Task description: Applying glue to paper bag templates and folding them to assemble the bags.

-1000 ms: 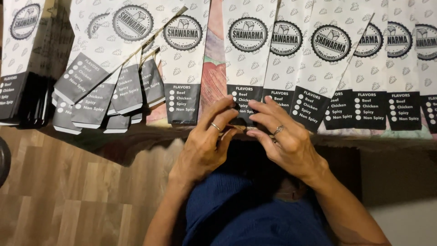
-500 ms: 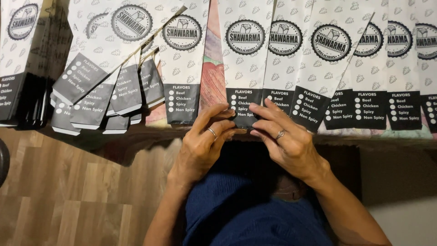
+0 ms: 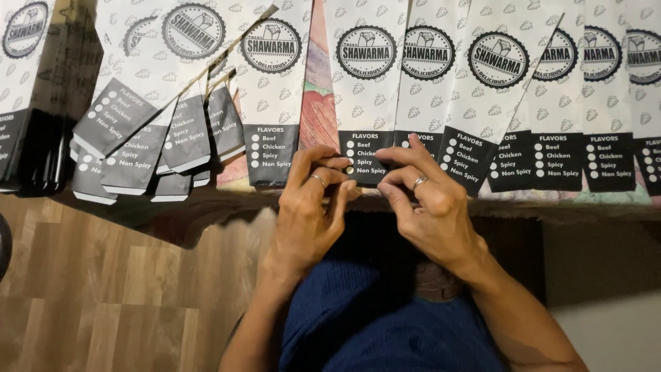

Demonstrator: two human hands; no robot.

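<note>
Standing beside the desk [image 3: 303, 110], I see both hands meet at the near end of one paper sandwich sleeve [image 3: 365, 89], which lies straight ahead of them, its long axis running away from the person. The left hand [image 3: 308, 207] has its fingers curled narrow at the sleeve's dark printed end; the right hand [image 3: 427, 200] pinches that same end from the other side, index finger laid on it. Both are equally near. A row of like sleeves [image 3: 551, 89] lies flat alongside, and a fanned pile [image 3: 151, 117] sits well left. None shows any contents.
</note>
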